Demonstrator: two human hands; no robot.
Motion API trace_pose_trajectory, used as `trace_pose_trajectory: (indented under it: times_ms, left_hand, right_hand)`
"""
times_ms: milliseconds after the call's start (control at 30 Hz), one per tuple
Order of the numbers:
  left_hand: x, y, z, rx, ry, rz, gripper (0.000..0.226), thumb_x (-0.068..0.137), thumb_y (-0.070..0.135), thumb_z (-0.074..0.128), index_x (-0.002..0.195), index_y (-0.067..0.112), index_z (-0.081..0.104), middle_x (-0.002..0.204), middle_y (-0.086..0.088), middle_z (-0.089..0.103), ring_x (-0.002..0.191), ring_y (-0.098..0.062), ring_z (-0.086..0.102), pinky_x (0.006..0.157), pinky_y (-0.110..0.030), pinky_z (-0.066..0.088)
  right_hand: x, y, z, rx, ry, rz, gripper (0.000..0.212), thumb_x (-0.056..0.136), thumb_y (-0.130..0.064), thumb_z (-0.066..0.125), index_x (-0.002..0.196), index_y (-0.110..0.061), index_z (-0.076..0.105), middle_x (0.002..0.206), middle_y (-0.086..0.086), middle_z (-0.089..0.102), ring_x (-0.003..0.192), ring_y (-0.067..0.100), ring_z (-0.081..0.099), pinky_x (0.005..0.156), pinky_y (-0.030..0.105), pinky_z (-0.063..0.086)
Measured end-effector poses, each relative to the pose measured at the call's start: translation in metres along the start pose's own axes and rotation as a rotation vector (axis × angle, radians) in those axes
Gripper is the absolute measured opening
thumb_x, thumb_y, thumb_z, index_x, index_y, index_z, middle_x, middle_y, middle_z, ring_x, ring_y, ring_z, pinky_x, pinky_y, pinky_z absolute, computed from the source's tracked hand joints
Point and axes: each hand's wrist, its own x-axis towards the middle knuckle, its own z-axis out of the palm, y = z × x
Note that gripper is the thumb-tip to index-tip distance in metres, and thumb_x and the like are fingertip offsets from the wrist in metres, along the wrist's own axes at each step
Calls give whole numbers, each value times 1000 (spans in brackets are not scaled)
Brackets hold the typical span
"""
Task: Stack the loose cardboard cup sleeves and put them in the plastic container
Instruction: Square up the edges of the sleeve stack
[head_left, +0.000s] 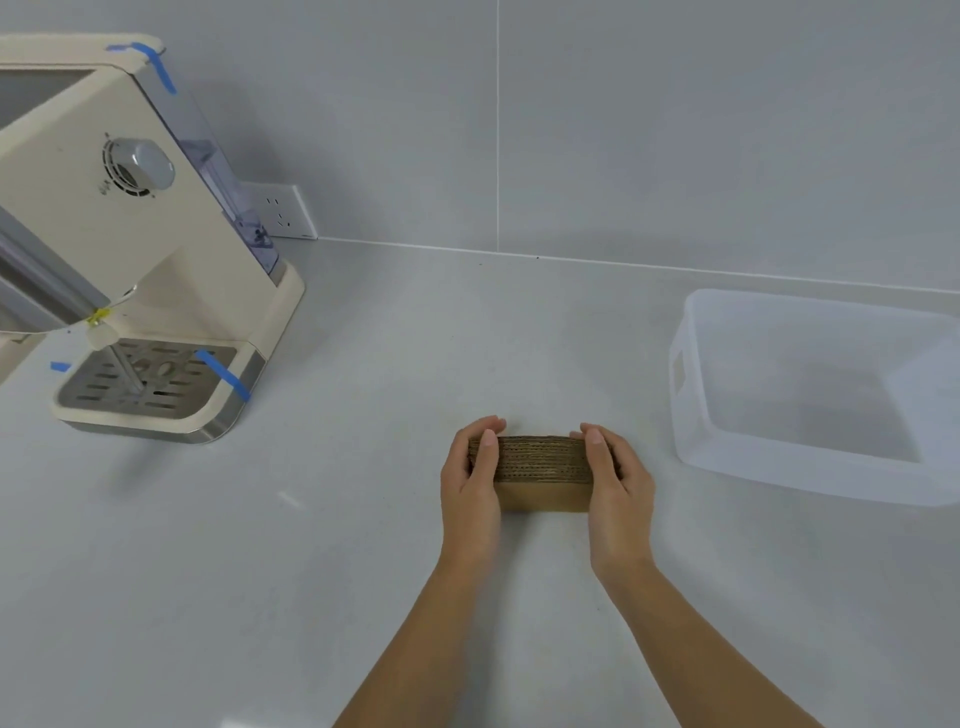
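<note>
A stack of brown corrugated cardboard cup sleeves (543, 470) stands on the grey counter in the middle of the view, its ribbed edges facing up. My left hand (470, 486) clasps its left end and my right hand (621, 486) clasps its right end, thumbs lying over the top. The translucent plastic container (691, 405) sits to the right of the stack, open side up, with nothing visible inside. A gap of bare counter separates it from my right hand.
A cream coffee machine (119, 249) with blue tape strips and a metal drip tray stands at the left. A white wall socket (283, 210) is behind it. The tiled wall meets the grey counter (363, 519) at the back.
</note>
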Motion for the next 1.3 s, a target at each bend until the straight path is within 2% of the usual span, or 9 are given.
trace_pose_trajectory:
  times_ms: [100, 200, 300, 500, 667, 1000, 1100, 1200, 1300]
  left_hand:
    - [1, 0, 1, 0, 0, -32, 25, 98, 22, 40, 92, 17, 64, 94, 7, 66, 83, 9, 56, 68, 1, 38]
    - [-2, 5, 4, 7, 60, 8, 34, 99, 20, 37, 80, 5, 60, 75, 2, 58, 62, 8, 50, 56, -2, 36]
    - [-7, 11, 3, -39, 110, 99, 33, 98, 15, 38, 74, 10, 61, 70, 5, 60, 65, 4, 54, 59, -6, 40]
    - [-7, -5, -2, 3, 56, 45, 30, 99, 15, 36, 91, 17, 65, 91, 3, 69, 82, 5, 59, 72, -6, 43]
    - [-6, 1, -1, -8, 60, 35, 31, 99, 16, 36, 81, 16, 62, 79, 7, 63, 69, 8, 55, 62, -5, 40]
    - [-6, -10, 0, 44, 92, 75, 30, 97, 15, 40, 72, 14, 57, 68, 11, 58, 65, 3, 51, 61, -8, 39]
    - [-7, -4, -3, 63, 24, 67, 27, 97, 14, 41, 78, 12, 59, 76, 6, 60, 68, 7, 53, 64, -5, 40]
    - [-6, -2, -17, 81, -120, 74, 17, 89, 30, 52, 91, 17, 63, 90, 7, 62, 82, 8, 56, 73, -6, 41]
    - [-1, -8, -48, 170, -256, 102, 45, 68, 44, 65, 109, 27, 58, 106, 13, 62, 104, 0, 57, 89, -14, 44]
  right_hand:
    - [1, -1, 2, 56, 21, 18, 18, 93, -24, 49, 88, -19, 65, 82, -12, 62, 68, -15, 55, 66, 1, 41]
    - [-1, -4, 5, 54, 42, -12, 28, 94, -22, 47, 72, -11, 60, 67, -8, 56, 58, -6, 50, 59, 7, 40]
    - [-5, -8, 4, 102, 37, -64, 26, 93, -14, 47, 70, -11, 60, 61, -13, 58, 61, -3, 52, 58, 6, 40]
    - [-6, 4, 1, -5, -2, -21, 19, 94, -20, 46, 87, -22, 63, 86, -5, 66, 78, -2, 58, 72, 14, 44]
    - [-4, -1, 3, 50, 36, -39, 26, 92, -14, 49, 69, -17, 60, 61, -17, 60, 60, -7, 52, 58, 6, 40]
    - [-5, 9, -1, 7, 5, -42, 30, 94, -18, 47, 66, -13, 57, 64, -3, 52, 59, 1, 47, 56, 8, 38]
    - [-5, 9, -1, 3, 11, -35, 31, 94, -18, 47, 65, -14, 56, 63, -5, 51, 57, 0, 46, 55, 8, 37]
    - [-6, 8, 0, -10, 17, -26, 30, 94, -20, 47, 66, -12, 56, 64, -4, 49, 58, 1, 44, 54, 8, 36]
    - [-6, 8, -1, -16, 11, -30, 30, 94, -22, 46, 69, -7, 55, 66, 0, 47, 60, 4, 42, 54, 9, 35]
